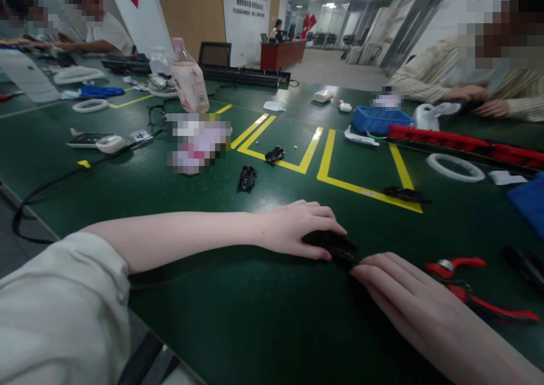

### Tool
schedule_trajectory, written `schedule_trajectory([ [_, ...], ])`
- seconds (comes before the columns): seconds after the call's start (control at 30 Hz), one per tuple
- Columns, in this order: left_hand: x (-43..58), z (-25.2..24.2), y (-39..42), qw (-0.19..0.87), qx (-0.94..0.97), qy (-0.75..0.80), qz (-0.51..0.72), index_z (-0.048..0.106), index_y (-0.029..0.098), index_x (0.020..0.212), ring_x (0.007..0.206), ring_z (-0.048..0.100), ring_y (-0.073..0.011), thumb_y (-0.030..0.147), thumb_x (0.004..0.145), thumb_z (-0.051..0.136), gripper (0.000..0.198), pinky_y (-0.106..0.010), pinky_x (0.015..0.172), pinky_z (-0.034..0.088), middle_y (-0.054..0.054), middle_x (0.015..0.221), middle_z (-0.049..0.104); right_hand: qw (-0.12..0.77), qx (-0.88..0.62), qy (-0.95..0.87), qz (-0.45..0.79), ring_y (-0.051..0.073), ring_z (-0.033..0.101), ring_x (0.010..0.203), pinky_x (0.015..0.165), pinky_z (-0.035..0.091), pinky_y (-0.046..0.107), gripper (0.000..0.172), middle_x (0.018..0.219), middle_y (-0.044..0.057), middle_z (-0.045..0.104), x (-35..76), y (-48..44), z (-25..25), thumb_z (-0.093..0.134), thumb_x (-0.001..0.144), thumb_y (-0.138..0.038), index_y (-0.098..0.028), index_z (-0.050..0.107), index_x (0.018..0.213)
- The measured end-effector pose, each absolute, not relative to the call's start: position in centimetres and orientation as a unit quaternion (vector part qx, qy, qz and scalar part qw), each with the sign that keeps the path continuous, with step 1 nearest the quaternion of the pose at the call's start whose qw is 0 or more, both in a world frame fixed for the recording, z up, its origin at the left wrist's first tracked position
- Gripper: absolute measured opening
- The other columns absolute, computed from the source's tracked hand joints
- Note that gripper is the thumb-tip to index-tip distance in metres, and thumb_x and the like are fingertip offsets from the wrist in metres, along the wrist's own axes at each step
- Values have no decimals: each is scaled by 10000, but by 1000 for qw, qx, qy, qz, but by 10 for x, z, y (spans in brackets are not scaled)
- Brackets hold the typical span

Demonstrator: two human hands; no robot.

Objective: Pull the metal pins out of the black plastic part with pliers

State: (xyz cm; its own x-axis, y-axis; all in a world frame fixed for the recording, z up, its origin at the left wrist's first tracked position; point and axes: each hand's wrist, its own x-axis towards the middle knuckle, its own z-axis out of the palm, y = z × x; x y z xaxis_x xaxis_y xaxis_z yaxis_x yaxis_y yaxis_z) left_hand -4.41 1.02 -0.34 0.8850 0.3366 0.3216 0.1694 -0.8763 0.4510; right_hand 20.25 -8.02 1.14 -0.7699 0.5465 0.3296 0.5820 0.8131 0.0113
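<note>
A dark, elongated black plastic part (pixel 334 244) lies low over the green table; its exact kind I cannot make out. My left hand (pixel 304 229) is closed around its left end, thumb in front and fingers over the back. At the other end, the pressed-together fingertips of my right hand (pixel 397 289) pinch its near right tip, with the thumb hidden. Red-handled pliers (pixel 480 294) rest just right of my right hand. Beyond my left hand sit two small black mechanical pieces (pixel 247 178), and a flat black piece (pixel 406 195) lies across yellow tape at the right.
A drink bottle (pixel 190 79) stands at the back left. Blue bins (pixel 380 119), a long red rail (pixel 463 141) and a white tape roll (pixel 455 167) occupy the right side. A black cable (pixel 46 187) curls over the left edge. A person in striped sleeves (pixel 437 82) sits opposite.
</note>
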Motion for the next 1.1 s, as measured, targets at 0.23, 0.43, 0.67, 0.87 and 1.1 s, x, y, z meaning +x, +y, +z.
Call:
schedule_trajectory([
  [0.23,-42,3,-2,358,879,138,284,617,108,1215,1006,608,-186,288,846,758,434,-295,876,515,-91,1113,612,221,-324,-920,-13,165,703,827,666,583,233,254,990,76,686,209,-89,27,477,936,-126,-204,666,1086],
  [0.43,-44,18,-16,428,849,144,274,634,142,1206,1035,624,-195,307,809,799,460,-306,866,533,-79,1130,628,293,-356,-887,39,121,702,773,611,560,192,287,967,30,681,198,-113,56,521,906,-54,-256,651,1064],
  [0.67,-36,22,-43,542,773,138,299,588,191,1284,1044,682,-195,178,758,829,579,-316,901,582,-65,1140,690,341,-389,-855,27,115,718,823,780,592,208,296,987,0,732,191,-130,57,591,877,-27,-239,624,1080],
  [0.87,-32,24,-58,655,666,126,335,689,215,1149,1038,715,-162,17,681,848,533,-248,945,574,-15,1095,740,357,-358,-862,38,102,725,862,814,580,173,233,1016,10,758,188,-134,59,578,906,-68,-195,633,1094],
  [1.1,-28,23,-63,736,596,98,307,723,236,1152,1012,745,-177,-36,610,875,625,-235,923,591,-11,1066,778,336,-341,-877,40,95,715,909,848,559,182,372,1049,-61,751,194,-142,67,630,893,-109,-258,584,1231],
])
